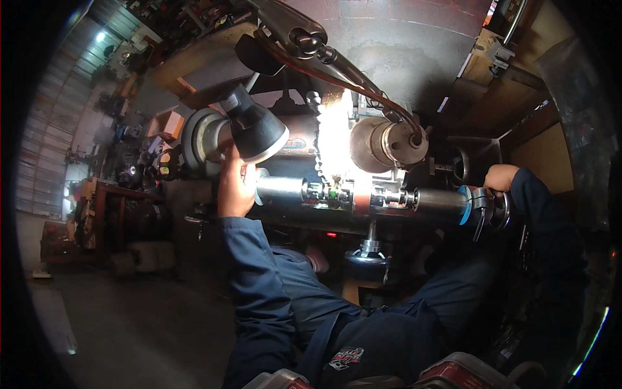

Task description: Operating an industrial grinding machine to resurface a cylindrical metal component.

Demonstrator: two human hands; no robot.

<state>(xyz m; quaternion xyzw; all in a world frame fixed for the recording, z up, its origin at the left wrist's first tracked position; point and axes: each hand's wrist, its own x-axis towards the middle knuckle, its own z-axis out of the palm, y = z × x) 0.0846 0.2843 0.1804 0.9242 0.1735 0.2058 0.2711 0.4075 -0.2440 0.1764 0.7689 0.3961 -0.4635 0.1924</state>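
My left hand [236, 191] is at the left end of a polished cylindrical shaft housing [282, 189], just below a black lamp head [249, 129]; its fingers curl upward, and what they grip is partly hidden. My right hand [502, 177] is closed at the machine's right end, behind a clamp with a blue ring [465, 205]; what it holds is hidden. Between my hands the spindle assembly [389, 200] crosses a reddish block [361, 202]. A grey motor-like housing [382, 146] stands above it, beside a brightly lit wheel edge [334, 139].
A jointed metal arm [310, 42] with a hose arches overhead. A dark handwheel [368, 258] hangs below the machine, close to my lap. Cluttered shelves and a cardboard box [165, 123] are at the left. Wooden panels [531, 149] stand at the right.
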